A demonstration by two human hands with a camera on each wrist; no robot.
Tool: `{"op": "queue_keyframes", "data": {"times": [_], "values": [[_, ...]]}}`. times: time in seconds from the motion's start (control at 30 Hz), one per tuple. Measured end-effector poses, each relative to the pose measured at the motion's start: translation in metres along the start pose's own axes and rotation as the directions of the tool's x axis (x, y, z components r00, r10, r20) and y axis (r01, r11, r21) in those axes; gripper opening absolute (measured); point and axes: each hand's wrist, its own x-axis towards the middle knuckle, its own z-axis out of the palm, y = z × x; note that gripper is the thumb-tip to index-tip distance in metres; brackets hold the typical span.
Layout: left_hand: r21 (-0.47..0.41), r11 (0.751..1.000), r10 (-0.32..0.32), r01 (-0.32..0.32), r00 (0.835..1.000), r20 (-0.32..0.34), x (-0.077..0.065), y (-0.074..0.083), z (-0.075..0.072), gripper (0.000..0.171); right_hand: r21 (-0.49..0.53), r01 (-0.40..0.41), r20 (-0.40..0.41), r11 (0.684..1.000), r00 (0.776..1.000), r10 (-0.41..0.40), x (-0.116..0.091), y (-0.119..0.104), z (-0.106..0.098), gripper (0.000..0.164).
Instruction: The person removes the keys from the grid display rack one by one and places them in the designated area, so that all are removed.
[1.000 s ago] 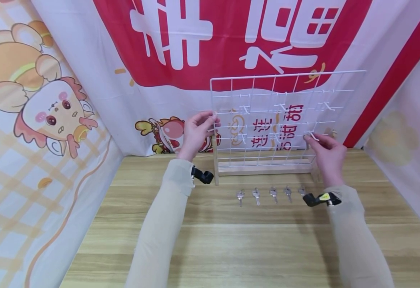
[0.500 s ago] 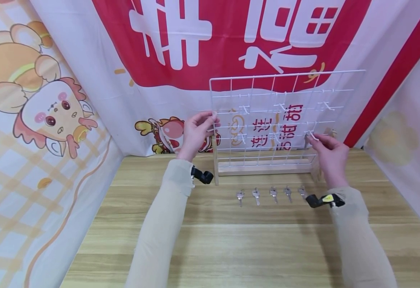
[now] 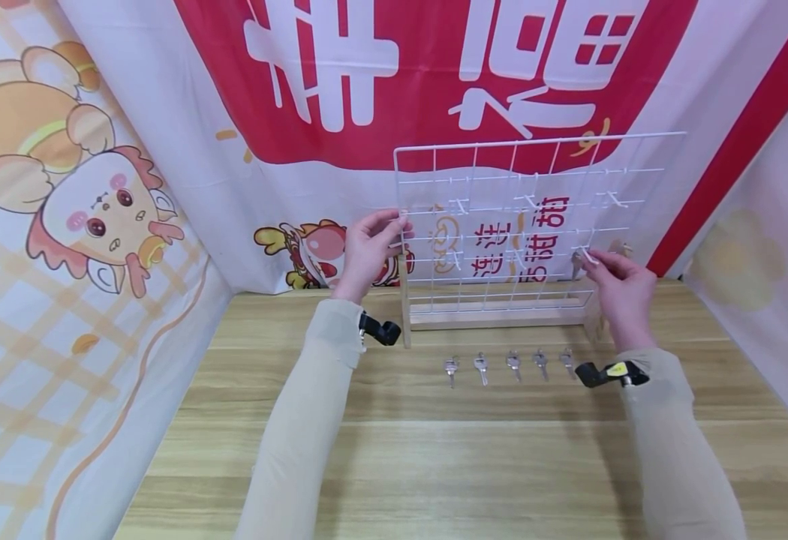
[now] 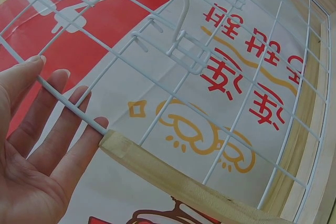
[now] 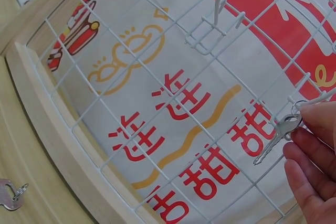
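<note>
A white wire grid rack [image 3: 495, 142] stands upright in a wooden base, with several white hooks on it, such as one hook [image 5: 215, 19] in the right wrist view. My left hand [image 3: 370, 244] grips the rack's left edge wire, thumb in front and fingers behind, just above the wooden post [image 4: 152, 169]. At the lower right hook, my right hand [image 3: 620, 289] pinches a silver key [image 5: 283, 132] by its small ring [image 5: 298, 107]. The key's blade points down in front of the grid. Fingers partly hide that hook, so whether the ring is on it I cannot tell.
Several silver keys, among them a key [image 3: 480, 367], lie in a row on the wooden table [image 3: 434, 465] before the rack. A printed cloth [image 3: 313, 176] hangs close behind the grid. Patterned side cloths flank the table.
My right hand has shifted slightly to the right, away from the hook's inner end, still pinching at the key's ring. The left hand has stayed on the rack's edge.
</note>
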Motion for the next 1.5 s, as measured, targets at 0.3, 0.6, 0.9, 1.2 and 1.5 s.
{"op": "queue_keyframes", "data": {"times": [0.3,0.6,0.9,1.2,1.5], "values": [[-0.011,1.000,-0.002,0.002,1.000,0.005,0.000,0.000,0.001,0.036,-0.017,0.028,-0.006,0.999,1.000,-0.028,-0.003,0.001,-0.004,0.047],[0.006,1.000,-0.004,0.004,1.000,-0.007,-0.001,0.001,-0.001,0.038,-0.019,0.059,-0.007,0.998,0.998,-0.059,-0.012,0.006,-0.005,0.048],[0.007,1.000,-0.005,0.005,1.000,-0.009,-0.002,-0.001,0.000,0.041,0.005,0.123,-0.043,0.992,0.992,-0.123,-0.022,0.006,-0.010,0.042],[0.010,1.000,-0.004,0.004,1.000,-0.014,-0.002,0.001,0.000,0.033,0.148,0.163,-0.050,0.975,0.986,-0.157,-0.033,0.002,-0.019,0.041],[0.005,1.000,-0.012,0.012,1.000,-0.015,0.000,0.000,0.000,0.036,0.213,0.133,-0.074,0.968,0.990,-0.120,-0.042,0.011,-0.029,0.033]]}}
